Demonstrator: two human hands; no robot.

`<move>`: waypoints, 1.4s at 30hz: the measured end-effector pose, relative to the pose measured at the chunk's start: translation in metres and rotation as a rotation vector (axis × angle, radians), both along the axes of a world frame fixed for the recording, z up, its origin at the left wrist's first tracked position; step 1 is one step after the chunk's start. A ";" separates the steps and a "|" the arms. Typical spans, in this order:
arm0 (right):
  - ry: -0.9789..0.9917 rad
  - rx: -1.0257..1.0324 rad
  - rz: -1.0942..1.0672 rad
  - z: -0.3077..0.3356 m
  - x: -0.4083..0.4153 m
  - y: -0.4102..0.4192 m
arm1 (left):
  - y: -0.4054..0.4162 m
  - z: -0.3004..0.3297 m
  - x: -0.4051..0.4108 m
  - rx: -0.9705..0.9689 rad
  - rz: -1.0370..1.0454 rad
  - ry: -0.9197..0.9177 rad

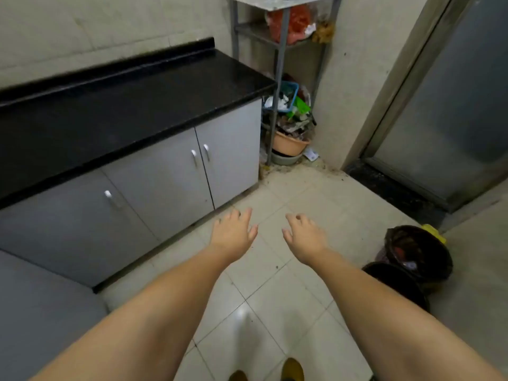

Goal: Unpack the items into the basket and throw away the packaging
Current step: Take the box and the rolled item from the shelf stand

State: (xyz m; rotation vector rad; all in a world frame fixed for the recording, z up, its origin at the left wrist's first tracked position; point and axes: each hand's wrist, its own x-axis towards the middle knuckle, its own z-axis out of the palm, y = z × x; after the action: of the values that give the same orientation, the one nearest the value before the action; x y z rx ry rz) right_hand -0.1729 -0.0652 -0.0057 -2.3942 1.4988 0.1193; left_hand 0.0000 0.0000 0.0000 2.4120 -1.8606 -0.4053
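Note:
Both my arms reach forward over the tiled floor. My left hand is empty, palm down, fingers loosely apart. My right hand is also empty with its fingers spread. A trash bin with a black bag stands on the floor to the right of my right arm, with some rubbish inside. A second dark round bin sits just in front of it. A blue basket holding white and green items rests on the metal rack in the far corner. No packaged items show in either hand.
A black countertop over grey cabinets runs along the left. A metal rack in the corner holds an orange bag, a pink basin and clutter. A glass door is at right. My shoes show at the bottom.

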 end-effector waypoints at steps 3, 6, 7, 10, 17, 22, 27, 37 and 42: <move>0.072 0.071 -0.024 -0.018 -0.007 0.010 | 0.006 -0.017 -0.001 0.077 -0.025 0.004; 0.113 0.126 -0.046 -0.033 -0.014 0.007 | 0.001 -0.030 -0.001 0.126 -0.053 0.009; 0.115 0.131 -0.052 -0.034 -0.016 0.002 | -0.005 -0.033 -0.002 0.131 -0.063 0.006; 0.124 0.149 -0.061 -0.038 -0.023 -0.021 | -0.032 -0.036 -0.008 0.160 -0.102 0.005; 0.118 0.165 -0.077 -0.039 -0.043 -0.138 | -0.156 -0.033 -0.031 0.152 -0.106 0.020; 0.104 0.135 -0.060 -0.021 -0.065 -0.262 | -0.268 -0.019 -0.053 0.134 0.021 0.086; 0.098 0.117 -0.068 0.001 -0.075 -0.389 | -0.373 0.001 -0.073 0.082 0.047 0.158; -0.038 -0.051 0.046 0.054 0.017 -0.633 | -0.603 0.045 0.029 -0.139 0.124 0.081; -0.100 -0.167 0.049 0.107 0.088 -0.751 | -0.721 0.097 0.105 -0.299 0.115 0.010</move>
State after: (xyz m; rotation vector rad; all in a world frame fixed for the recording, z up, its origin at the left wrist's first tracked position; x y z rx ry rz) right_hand -0.0844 -0.8161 0.1015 -2.5256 1.4576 -0.1178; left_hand 0.1053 -0.7212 0.0971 2.2933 -1.6322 -0.1199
